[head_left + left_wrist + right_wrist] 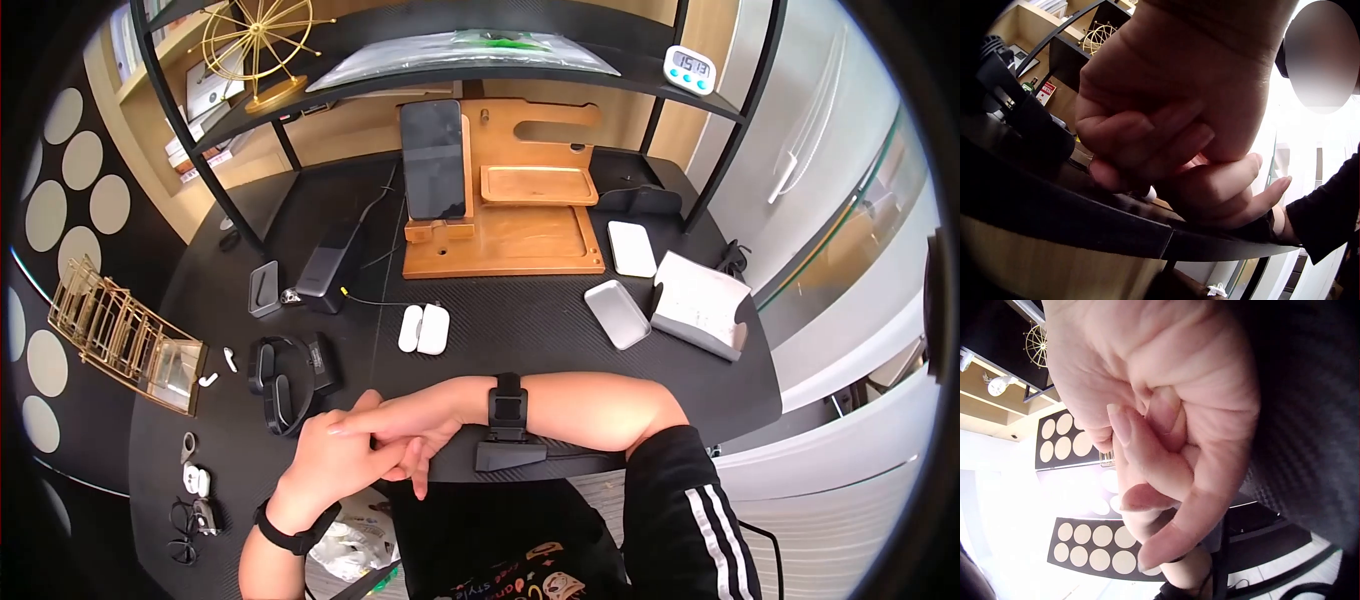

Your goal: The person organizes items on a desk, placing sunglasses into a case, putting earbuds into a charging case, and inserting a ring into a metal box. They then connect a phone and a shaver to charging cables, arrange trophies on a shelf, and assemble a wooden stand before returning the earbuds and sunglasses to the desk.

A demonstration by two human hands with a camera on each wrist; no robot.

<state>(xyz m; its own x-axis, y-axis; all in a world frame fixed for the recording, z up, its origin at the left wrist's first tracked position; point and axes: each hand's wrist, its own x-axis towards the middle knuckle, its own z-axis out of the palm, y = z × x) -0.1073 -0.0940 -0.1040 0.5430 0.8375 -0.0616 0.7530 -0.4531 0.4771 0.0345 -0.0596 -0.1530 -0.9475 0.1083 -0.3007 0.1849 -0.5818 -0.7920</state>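
Both hands are clasped together over the front edge of the black desk, left of its middle. The left hand wraps its curled fingers around the fingers of the right hand. In the left wrist view, the left hand lies over the other hand, and one finger of the right hand sticks out straighter. The palm of the right hand faces its wrist camera, with left fingertips showing among its bent fingers. Just beyond the hands lie a black headset-like band and a white earbud case.
A dark phone leans on a wooden stand. To the right are a metal tin and an open white box. Leftward sit a grey power bank, a gold wire rack, loose earbuds and glasses. A shelf spans the back.
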